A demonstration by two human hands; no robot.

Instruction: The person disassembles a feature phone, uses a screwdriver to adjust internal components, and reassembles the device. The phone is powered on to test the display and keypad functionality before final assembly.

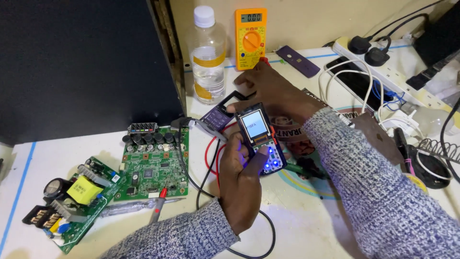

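My left hand [239, 180] holds a small opened keypad phone [260, 136] with a lit screen and a blue-glowing keypad, my thumb on the keys. My right hand [275, 91] reaches over behind the phone, its fingers at the phone's top edge and close to a dark phone front frame [221, 112] that lies on the table. Both arms wear grey knit sleeves. Red and black leads [211, 158] run under my left hand.
Two green circuit boards [153, 165] [76, 201] lie at left, with a probe [160, 204] beside them. A clear water bottle [207, 55] and an orange multimeter [250, 38] stand at the back. A white power strip [378, 62], cables and a soldering stand [433, 158] crowd the right.
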